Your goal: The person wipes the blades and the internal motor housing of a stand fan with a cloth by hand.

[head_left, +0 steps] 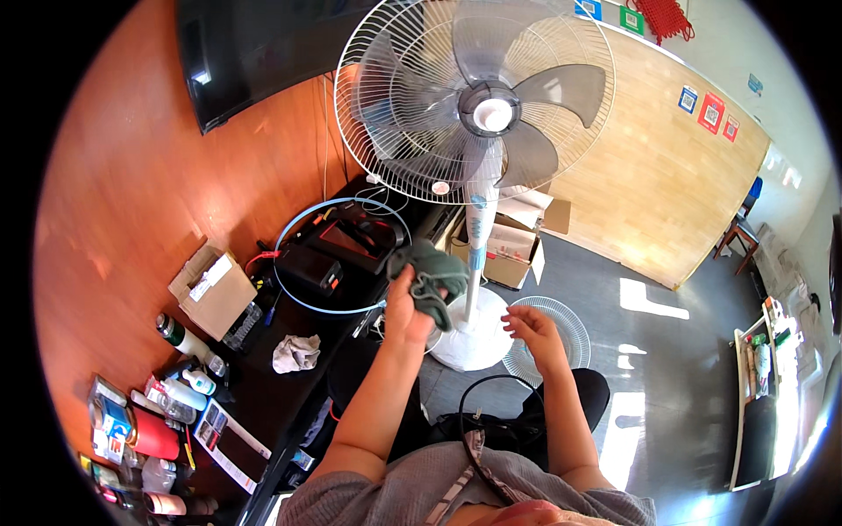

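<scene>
A crumpled dark green cloth (431, 279) is up in the air, in front of the pole of a big fan (492, 115). The left hand (405, 311) has it, and its grip is closed around the cloth. The right hand (537, 337) has a loose grip with nothing in it, and its fingers are a bit bent. The fan has grey see-through blades (561, 92) and a wire cage (399, 167). Its round white base (471, 337) sits on the grey floor (605, 351). A clear round cover (572, 337) with thin ribs lies on the floor beside the base. Behind the pole is an open cardboard carton (509, 254). To the left is a black bench (263, 386). On it are a pale blue ring (289, 294), black cases (307, 267), a small brown box (213, 291), a crumpled white rag (296, 353), a flask (180, 336) and a red tub (156, 434)
</scene>
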Motion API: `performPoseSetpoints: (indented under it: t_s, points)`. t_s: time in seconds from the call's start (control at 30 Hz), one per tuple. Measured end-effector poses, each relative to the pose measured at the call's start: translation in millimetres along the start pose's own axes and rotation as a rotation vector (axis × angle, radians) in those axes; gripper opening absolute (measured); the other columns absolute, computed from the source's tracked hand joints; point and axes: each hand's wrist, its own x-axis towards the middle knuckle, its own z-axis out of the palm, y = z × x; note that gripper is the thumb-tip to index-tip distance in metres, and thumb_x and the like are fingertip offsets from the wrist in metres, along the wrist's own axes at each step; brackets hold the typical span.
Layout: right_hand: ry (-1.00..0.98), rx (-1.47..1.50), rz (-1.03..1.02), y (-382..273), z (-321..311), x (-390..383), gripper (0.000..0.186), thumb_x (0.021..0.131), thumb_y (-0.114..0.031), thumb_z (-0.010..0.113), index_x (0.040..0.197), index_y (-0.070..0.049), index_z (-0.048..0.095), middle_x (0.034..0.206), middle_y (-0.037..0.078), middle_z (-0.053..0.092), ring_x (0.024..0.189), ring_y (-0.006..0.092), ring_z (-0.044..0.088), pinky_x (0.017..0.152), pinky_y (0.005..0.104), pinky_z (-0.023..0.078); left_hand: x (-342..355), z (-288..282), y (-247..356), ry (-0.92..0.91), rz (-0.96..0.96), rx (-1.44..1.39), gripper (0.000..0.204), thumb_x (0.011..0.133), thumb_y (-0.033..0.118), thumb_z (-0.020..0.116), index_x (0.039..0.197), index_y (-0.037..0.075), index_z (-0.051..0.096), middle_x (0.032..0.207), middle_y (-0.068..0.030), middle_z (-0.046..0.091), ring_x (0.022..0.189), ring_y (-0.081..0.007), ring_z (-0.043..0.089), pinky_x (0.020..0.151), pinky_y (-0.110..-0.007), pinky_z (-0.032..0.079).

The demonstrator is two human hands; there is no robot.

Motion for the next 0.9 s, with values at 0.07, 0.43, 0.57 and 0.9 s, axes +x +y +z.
performPoseSetpoints:
  t_s: [0.07, 0.43, 0.57, 0.9]
  points:
    - [0.076, 0.051, 0.013, 19, -4, -10, 0.024, 0.091, -0.011, 0.059, 0.112, 0.002, 0.059, 0.097, 0.008, 0.067, 0.086, 0.0142, 0.062, 0.073, 0.0258, 0.048, 11, 24, 20, -0.058, 0.088, 0.005, 0.031, 0.101, 0.022, 0.040, 0.127, 0.008, 0.047, 0.127, -0.0125, 0.053, 0.115, -0.0307, 0.053, 0.099, -0.052, 0.042]
    - [0.260, -0.176, -0.643, -109, 27, 65, 0.017, 0.088, -0.008, 0.063, 0.103, 0.000, 0.062, 0.086, 0.006, 0.067, 0.077, 0.0109, 0.062, 0.069, 0.0244, 0.049, 70, 245, 72, -0.316, 0.871, 0.631, 0.032, 0.095, 0.004, 0.050, 0.126, 0.009, 0.047, 0.107, -0.0039, 0.058, 0.087, -0.0126, 0.057, 0.069, -0.031, 0.048]
    - [0.555, -0.631, -1.345, -235, 44, 140, 0.017, 0.082, -0.009, 0.063, 0.098, -0.006, 0.064, 0.099, 0.011, 0.064, 0.092, 0.0308, 0.058, 0.089, 0.0411, 0.041, 103, 272, 78, -0.371, 0.844, 0.742, 0.028, 0.097, 0.010, 0.051, 0.124, 0.005, 0.049, 0.104, -0.0042, 0.059, 0.086, -0.0135, 0.058, 0.072, -0.029, 0.049]
    - [0.784, -1.102, -1.309, -287, 45, 234, 0.023, 0.093, -0.027, 0.052, 0.102, -0.011, 0.067, 0.089, 0.004, 0.066, 0.092, 0.0246, 0.060, 0.100, 0.0430, 0.032, 137, 279, 67, -0.308, 0.449, 0.911, 0.050, 0.098, 0.047, 0.044, 0.104, 0.000, 0.058, 0.091, -0.0081, 0.064, 0.076, -0.0190, 0.063, 0.067, -0.034, 0.054]
